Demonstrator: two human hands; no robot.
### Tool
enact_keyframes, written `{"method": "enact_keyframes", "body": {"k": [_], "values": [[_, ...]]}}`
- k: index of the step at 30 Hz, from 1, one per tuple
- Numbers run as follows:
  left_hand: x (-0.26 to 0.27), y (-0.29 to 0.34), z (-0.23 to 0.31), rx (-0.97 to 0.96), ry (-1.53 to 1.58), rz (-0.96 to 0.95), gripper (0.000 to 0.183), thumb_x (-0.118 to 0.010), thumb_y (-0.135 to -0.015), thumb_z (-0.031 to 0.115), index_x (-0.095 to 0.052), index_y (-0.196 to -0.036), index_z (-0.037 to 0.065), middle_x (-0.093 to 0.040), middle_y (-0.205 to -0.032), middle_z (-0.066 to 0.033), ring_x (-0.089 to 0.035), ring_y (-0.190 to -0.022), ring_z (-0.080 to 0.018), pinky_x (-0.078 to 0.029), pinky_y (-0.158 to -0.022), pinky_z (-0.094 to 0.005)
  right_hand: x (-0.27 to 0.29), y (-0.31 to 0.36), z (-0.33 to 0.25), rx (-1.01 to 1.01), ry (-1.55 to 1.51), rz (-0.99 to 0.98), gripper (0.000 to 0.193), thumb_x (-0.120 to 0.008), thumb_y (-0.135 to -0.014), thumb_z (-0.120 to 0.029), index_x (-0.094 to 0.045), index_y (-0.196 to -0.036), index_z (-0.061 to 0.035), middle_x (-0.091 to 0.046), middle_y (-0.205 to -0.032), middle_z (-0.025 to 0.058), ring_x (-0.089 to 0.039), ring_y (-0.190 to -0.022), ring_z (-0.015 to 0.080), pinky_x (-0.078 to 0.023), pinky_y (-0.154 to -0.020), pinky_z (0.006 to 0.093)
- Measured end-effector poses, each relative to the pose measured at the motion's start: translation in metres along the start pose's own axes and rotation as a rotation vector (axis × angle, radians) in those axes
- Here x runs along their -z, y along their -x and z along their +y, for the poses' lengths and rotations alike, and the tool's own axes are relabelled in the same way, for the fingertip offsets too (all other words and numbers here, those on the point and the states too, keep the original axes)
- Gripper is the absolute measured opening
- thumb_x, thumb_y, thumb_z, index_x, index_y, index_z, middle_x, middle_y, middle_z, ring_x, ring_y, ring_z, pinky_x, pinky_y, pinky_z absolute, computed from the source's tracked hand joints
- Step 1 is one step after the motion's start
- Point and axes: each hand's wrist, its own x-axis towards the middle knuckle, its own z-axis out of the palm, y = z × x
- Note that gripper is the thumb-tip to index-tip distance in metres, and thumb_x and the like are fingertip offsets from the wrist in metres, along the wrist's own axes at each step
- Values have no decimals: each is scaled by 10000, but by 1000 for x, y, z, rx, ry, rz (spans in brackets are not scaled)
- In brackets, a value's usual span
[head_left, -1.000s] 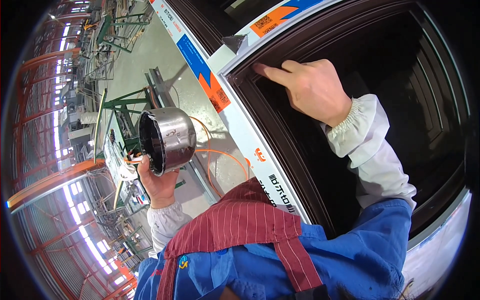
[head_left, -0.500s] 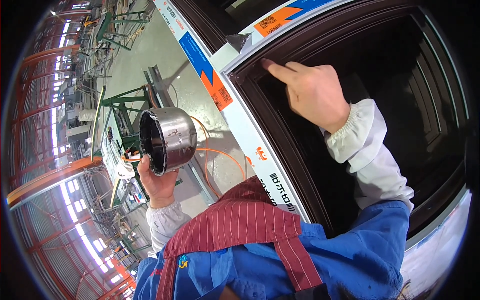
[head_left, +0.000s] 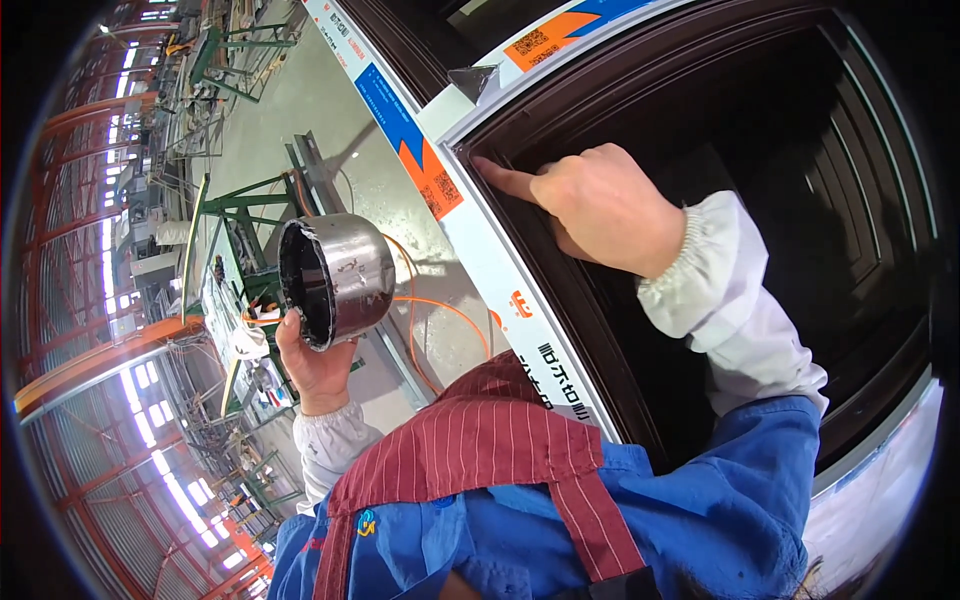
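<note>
My left hand (head_left: 318,372) grips a dented steel pot (head_left: 358,275) from below, tilted with its mouth to the left. Dark, shiny matter coats the pot's inside and its smeared rim. My right hand (head_left: 600,205) holds nothing: its index finger is stretched out and its other fingers are curled under. That fingertip, smudged dark, touches the inner corner of a dark brown frame (head_left: 600,330) with stepped ridges. Along the frame's outer side runs white protective film (head_left: 480,250) with blue and orange print. A peeled film flap (head_left: 472,88) stands up at the corner.
A green metal stand (head_left: 240,205) carrying tools is beyond the pot. An orange hose (head_left: 440,303) lies on the pale floor (head_left: 300,95) between stand and frame. Racks of long profiles (head_left: 180,110) and red steel beams (head_left: 90,340) fill the left. A dark panel (head_left: 780,200) lies inside the frame.
My right hand has moved left and slightly nearer, its fingertip sliding from the frame's far inner edge to the corner. My left hand and the pot have hardly moved.
</note>
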Motion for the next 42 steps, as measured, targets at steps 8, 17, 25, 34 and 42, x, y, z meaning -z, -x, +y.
{"method": "enact_keyframes", "body": {"k": [8,17,25,34,42], "values": [[10,4,2,14,51,-43,621,-600,-818,330,-433,-1346,50,-553,-1272,-113,-541,-1159,-270,-419,-995,-466,62,11,31,217,-235,14,384,-495,-611,106,-704,-909,-17,-581,-653,147,-587,-606,301,-475,-570,370],[-26,2,7,11,-133,-225,720,-493,-897,276,-83,-1477,156,-371,-1420,-119,-478,-1230,-316,-468,-933,-479,98,-51,-71,388,-222,90,368,-538,-754,31,-646,-1099,-34,-640,-832,149,-566,-670,292,-456,-637,332],[-31,10,-1,-13,-107,-208,761,-486,-909,174,13,-1482,125,-424,-1353,-164,-545,-1136,-294,-479,-897,-472,49,-100,-135,352,189,-426,168,-596,-674,-90,-694,-807,-63,-640,-688,134,-630,-670,304,-490,-600,376],[-45,3,-3,-15,-54,-326,635,-484,-898,330,-248,-1433,82,-409,-1389,-131,-478,-1231,-297,-448,-967,-468,110,-85,-79,53,-548,-772,301,-530,-856,-172,-632,-1094,-18,-470,-519,18,-429,-438,92,-341,-417,262],[-47,-11,1,1,84,-302,573,-511,-889,374,-414,-1354,53,-507,-1317,-159,-524,-1174,-335,-435,-982,-512,95,27,60,-236,-818,-615,337,-560,-852,-76,-623,-1179,-23,-564,-651,18,-442,-499,55,-367,-461,209]]}}
